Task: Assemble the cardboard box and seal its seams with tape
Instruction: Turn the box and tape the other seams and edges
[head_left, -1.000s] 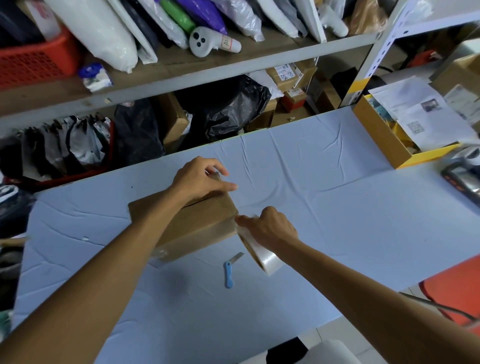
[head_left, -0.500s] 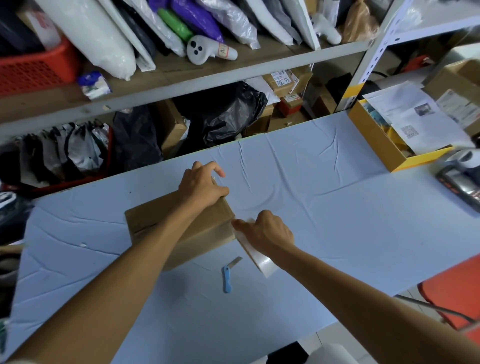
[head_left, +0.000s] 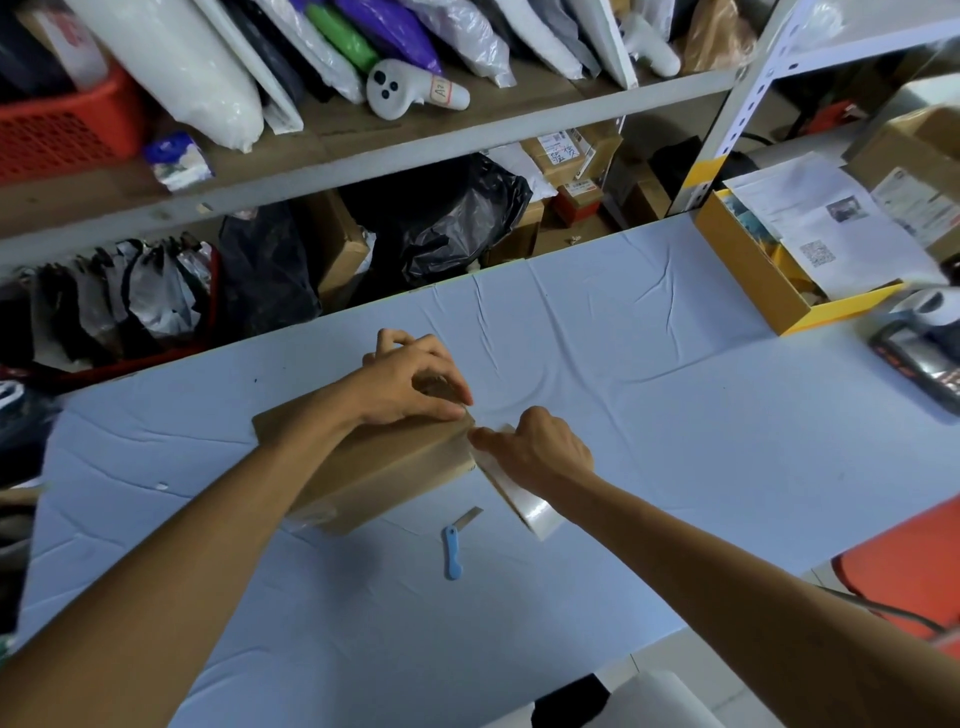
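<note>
A brown cardboard box (head_left: 384, 470) lies closed on the blue table (head_left: 675, 415), its long side toward me. My left hand (head_left: 410, 382) rests on the box's top right corner, fingertips pressing down at the edge. Just right of that corner, my right hand (head_left: 540, 452) grips a roll of clear tape (head_left: 524, 501), which hangs tilted against the box's right end. A strip of tape seems to run from the roll to the corner under my left fingers. Clear tape also shows at the box's near left corner.
A small blue-handled knife (head_left: 454, 545) lies with its blade out on the table just in front of the box. A yellow box (head_left: 753, 270) with papers stands at the far right, a dark handheld device (head_left: 919, 358) beside it. Crowded shelves rise behind the table. A red seat (head_left: 904, 571) is at lower right.
My left hand has shifted from gripping the box's far corner to pressing down on its right top edge. My right hand with the tape roll has moved up closer to that corner.
</note>
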